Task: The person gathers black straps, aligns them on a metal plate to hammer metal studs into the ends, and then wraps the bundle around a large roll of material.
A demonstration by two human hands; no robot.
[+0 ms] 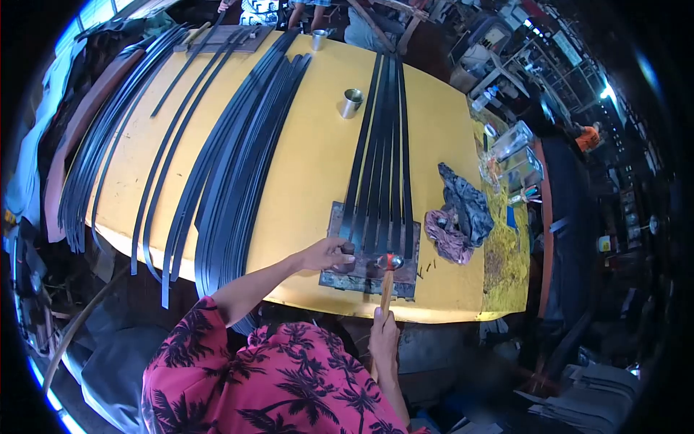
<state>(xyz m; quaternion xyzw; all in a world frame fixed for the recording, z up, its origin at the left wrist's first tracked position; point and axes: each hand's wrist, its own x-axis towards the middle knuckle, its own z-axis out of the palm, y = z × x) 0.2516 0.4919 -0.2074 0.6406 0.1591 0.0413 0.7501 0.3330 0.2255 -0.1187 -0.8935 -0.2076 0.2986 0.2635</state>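
Note:
My right hand (384, 333) grips the wooden handle of a hammer (388, 286). Its shiny metal head, with a red band, is over a dark board (336, 281) at the table's near edge. My left hand (325, 254) is closed at the board's left side, its fingertips and thumb around a small dark piece (344, 258) whose kind I cannot make out. Several long black straps (379, 145) lie side by side, running from the far edge of the table onto the board. Their near ends stop just beyond the hammer head.
More black straps (238, 159) lie bundled on the yellow table (303, 195) to the left, some hanging over its edge. Metal cups (350, 103) stand farther back. Crumpled cloths (463, 210) and glass containers (517, 145) are at the right. Other people are partly visible beyond.

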